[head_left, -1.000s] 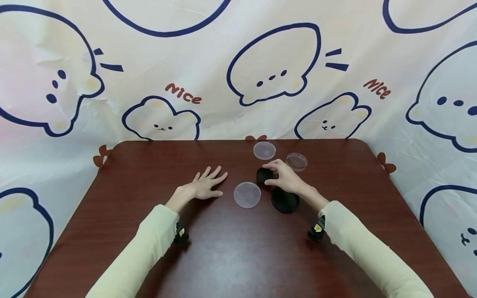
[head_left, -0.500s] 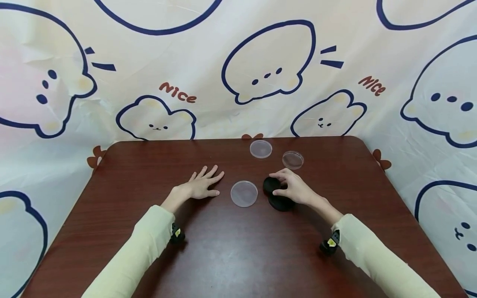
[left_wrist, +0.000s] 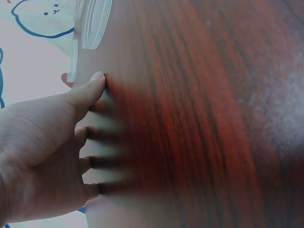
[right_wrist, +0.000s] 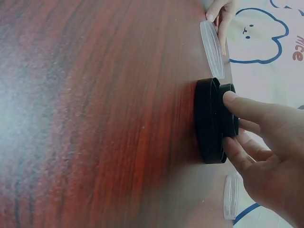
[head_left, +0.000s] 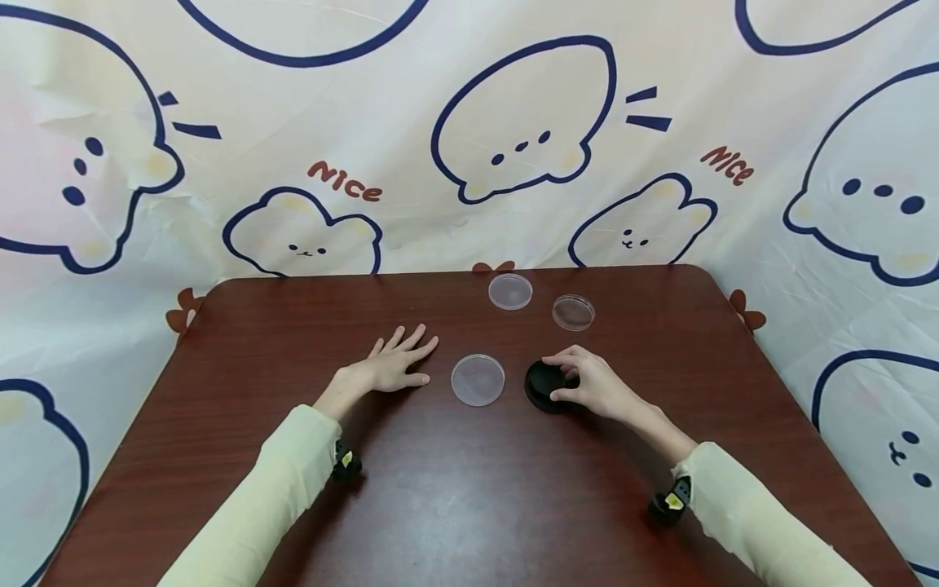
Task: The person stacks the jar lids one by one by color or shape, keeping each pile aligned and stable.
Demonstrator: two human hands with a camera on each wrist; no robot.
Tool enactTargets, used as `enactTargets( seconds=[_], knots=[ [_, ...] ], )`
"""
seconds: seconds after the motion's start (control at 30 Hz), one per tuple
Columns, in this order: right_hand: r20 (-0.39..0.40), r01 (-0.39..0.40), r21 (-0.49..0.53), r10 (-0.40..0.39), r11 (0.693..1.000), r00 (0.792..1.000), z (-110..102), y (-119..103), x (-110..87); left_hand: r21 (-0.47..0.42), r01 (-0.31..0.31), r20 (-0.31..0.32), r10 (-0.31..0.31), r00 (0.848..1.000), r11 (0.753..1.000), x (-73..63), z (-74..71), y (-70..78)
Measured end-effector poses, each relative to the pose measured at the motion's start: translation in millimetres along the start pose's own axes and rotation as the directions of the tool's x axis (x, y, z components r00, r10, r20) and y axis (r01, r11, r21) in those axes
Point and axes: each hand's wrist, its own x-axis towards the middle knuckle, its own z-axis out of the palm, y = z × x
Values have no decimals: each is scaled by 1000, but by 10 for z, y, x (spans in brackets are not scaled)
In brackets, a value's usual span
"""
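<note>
Black discs (head_left: 544, 383), clear lids (head_left: 478, 380), a reddish-brown wood-grain table (head_left: 469, 489), pale yellow sleeves (head_left: 279, 497)

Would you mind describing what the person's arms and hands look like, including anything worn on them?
Both arms are covered by long, pale yellow sleeves that end at the wrists. The left hand and right hand are bare, with no gloves, and no rings can be made out. A small black device with a yellow mark is strapped under each wrist; the right one sits at the cuff edge.
</note>
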Motion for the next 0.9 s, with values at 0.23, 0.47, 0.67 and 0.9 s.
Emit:
enactTargets(
  seconds=[0.23,0.47,0.67,0.9],
  knots=[
    [-43,-30,18,31,999,999,-17,67,-75,9,-3,-1,3,1000,1000,6,14,5],
    [-70,-27,6,28,1000,997,7,134,-99,-2,-14,-10,14,1000,1000,-4,15,7],
    [-95,15,-23,-17,1000,995,69,147,-104,3,-12,-10,12,1000,1000,-9,26,-16],
    [-94,50,-72,-57,996,994,95,130,-109,3,-22,-16,22,1000,1000,1,31,-15]
  ],
)
